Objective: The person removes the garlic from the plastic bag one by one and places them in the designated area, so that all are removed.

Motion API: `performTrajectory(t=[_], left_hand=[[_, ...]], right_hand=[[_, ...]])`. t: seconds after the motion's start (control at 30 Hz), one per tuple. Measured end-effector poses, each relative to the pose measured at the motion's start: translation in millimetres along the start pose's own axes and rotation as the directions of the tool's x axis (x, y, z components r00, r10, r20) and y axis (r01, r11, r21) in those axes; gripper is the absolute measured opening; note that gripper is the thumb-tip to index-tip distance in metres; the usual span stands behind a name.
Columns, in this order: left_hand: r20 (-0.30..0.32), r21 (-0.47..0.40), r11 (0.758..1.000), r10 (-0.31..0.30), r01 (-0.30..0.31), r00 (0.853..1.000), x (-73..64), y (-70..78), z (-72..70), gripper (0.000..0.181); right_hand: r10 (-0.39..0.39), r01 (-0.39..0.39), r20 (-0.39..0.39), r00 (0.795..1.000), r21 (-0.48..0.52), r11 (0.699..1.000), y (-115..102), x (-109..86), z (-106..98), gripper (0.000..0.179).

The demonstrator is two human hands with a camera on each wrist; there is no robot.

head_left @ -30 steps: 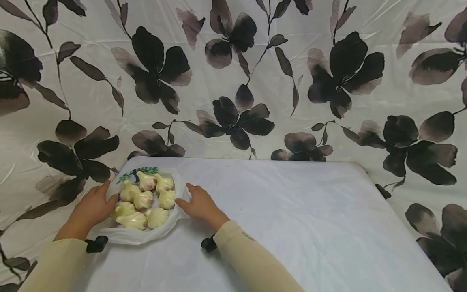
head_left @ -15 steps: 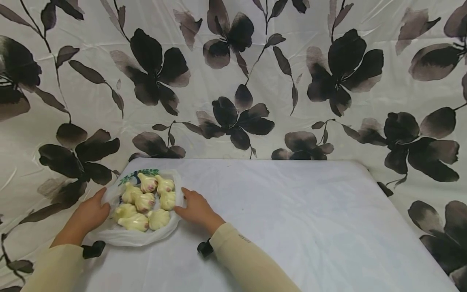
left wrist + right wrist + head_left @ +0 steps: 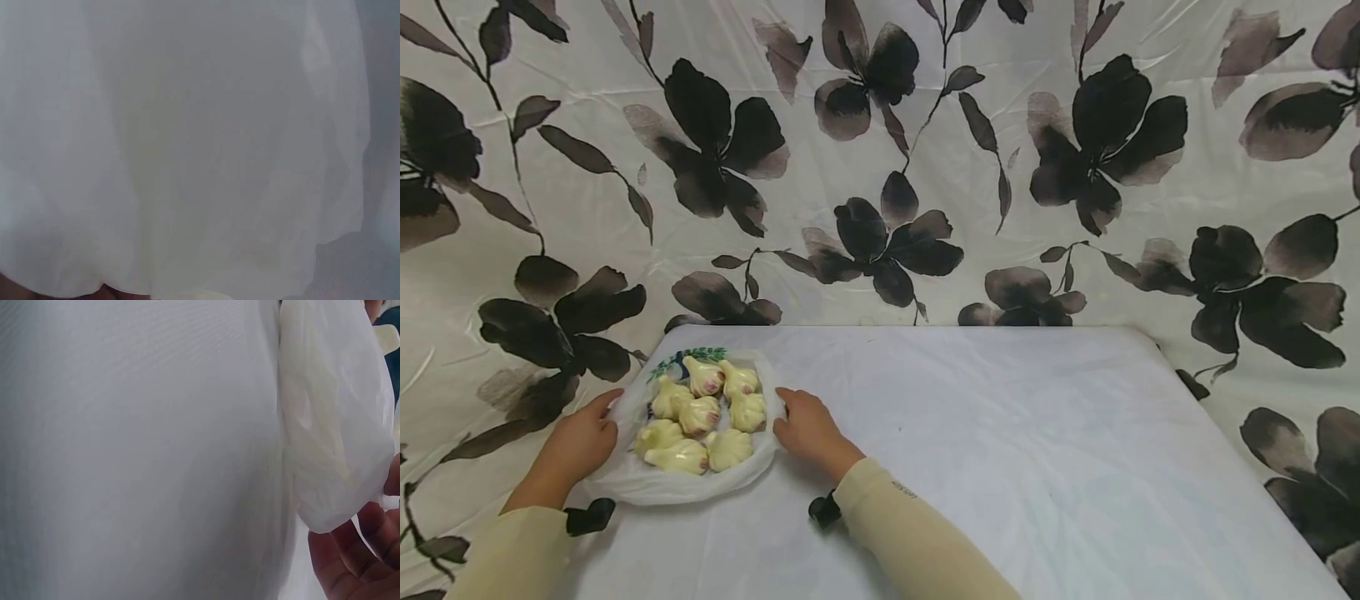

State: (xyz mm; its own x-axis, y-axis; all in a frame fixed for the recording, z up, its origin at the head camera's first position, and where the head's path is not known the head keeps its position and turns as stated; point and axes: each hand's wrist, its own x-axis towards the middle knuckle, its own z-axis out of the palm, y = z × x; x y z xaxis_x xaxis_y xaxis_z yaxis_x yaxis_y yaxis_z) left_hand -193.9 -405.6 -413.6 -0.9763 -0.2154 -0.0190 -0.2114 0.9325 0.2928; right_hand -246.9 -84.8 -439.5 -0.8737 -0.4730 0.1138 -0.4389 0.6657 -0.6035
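A white plastic bag (image 3: 681, 487) lies opened out on the left of the table, its rim spread round several pale garlic bulbs (image 3: 698, 414). My left hand (image 3: 578, 442) holds the bag's left edge, thumb and fingers at the rim. On the opposite side, my right hand (image 3: 811, 433) pinches the right edge. In the right wrist view, the thumb and fingers (image 3: 369, 556) of that hand close on the bag's rim. White plastic of the bag (image 3: 206, 150) fills most of the left wrist view, so only slivers of fingers show at its bottom.
The table (image 3: 1000, 442) is covered with a white cloth and extends far to the right. Behind it hangs a floral curtain (image 3: 985, 167). A green leaf print (image 3: 688, 357) shows at the bag's far rim.
Both thumbs have drawn back from over the bag's inside to its edges. My left hand has shifted slightly left, and the rim is spread a little wider. The garlic stays inside.
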Motion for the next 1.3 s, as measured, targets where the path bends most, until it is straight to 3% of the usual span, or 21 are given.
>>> performTrajectory(t=[0.23,0.67,0.93,1.3], left_hand=[[0.000,-0.043,0.998,0.042,-0.042,0.999,-1.0,11.4,0.3,0.053],[0.058,-0.111,0.994,0.033,-0.027,0.998,5.3,34.5,8.3,0.055],[0.063,-0.135,0.987,0.091,-0.082,0.994,8.1,49.2,15.9,0.055],[0.090,-0.180,0.976,0.138,-0.120,0.986,13.1,88.4,27.1,0.055]], right_hand=[[-0.005,0.005,-0.001,1.000,0.019,1.000,9,-3.7,-8,0.049],[0.000,-0.002,0.020,1.000,0.083,0.997,40,-10.0,-24,0.050],[0.015,-0.015,0.014,1.000,0.066,0.998,56,-18.1,-41,0.050],[0.058,-0.058,0.008,0.998,0.085,0.995,84,-32.8,-70,0.049]])
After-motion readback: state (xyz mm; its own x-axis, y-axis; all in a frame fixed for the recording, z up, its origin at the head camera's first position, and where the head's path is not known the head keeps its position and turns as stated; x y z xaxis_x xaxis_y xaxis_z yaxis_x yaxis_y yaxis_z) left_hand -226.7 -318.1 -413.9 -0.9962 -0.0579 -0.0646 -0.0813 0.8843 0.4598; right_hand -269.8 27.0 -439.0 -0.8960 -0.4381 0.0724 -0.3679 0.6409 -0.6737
